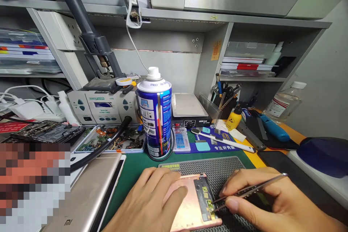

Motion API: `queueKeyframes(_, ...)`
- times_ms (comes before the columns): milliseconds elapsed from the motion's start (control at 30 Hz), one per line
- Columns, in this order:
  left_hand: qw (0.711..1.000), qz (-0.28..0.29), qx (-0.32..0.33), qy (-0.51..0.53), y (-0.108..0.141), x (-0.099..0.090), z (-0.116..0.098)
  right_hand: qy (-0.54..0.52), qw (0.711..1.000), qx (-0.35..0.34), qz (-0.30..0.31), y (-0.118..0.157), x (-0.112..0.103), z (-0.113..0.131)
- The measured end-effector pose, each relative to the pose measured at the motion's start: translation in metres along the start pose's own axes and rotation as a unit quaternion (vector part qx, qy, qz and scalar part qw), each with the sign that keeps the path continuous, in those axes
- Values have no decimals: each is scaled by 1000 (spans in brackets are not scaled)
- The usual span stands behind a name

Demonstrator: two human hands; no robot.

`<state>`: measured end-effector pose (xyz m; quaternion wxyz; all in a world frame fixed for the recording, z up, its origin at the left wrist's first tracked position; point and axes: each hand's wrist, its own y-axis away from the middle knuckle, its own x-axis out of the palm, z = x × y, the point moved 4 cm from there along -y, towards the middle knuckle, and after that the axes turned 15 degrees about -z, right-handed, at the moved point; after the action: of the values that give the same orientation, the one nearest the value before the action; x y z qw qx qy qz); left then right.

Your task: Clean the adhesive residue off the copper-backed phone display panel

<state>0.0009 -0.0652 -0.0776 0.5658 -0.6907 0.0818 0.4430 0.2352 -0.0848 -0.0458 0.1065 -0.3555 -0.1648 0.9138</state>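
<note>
A pink metal phone part (191, 206) lies on a grey textured mat (223, 166), with a dark strip and small yellow-green pieces along its right end. My left hand (153, 201) rests on the part's left side, fingers spread. In my right hand (261, 199) are metal tweezers (251, 189), pinched between thumb and fingers. Their two tips are at a yellow-green piece on the strip; whether they grip it is too small to tell.
Behind the mat stands a blue spray can (154, 116). A gold phone back (81, 192) lies at left, near a black hose (102, 148) and a tray of circuit parts (89, 148). Right of the mat are a brush (223, 140), yellow bottle (233, 119) and dark pad (285, 174).
</note>
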Motion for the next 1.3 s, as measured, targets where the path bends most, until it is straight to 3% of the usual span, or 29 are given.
queueKeyframes(633, 1000, -6, -6, -1, 0, -2, -1, 0, 999, 32, -8, 1, 0, -3)
queueKeyframes(867, 1000, -8, -8, 2, 2, -2, 0, 5, 999, 26, 36, -3, 2, -3)
queueKeyframes(1033, 1000, -10, -5, 1, 0, -2, 0, -17, 999, 32, 16, -5, 1, -2)
queueKeyframes(1200, 1000, -9, -9, 6, 1, -2, -1, 9, 994, 17, 108, -5, 5, -5)
queueKeyframes(1300, 1000, 4, -4, 0, 2, -1, 0, 12, 993, 19, 120, -5, 4, -7)
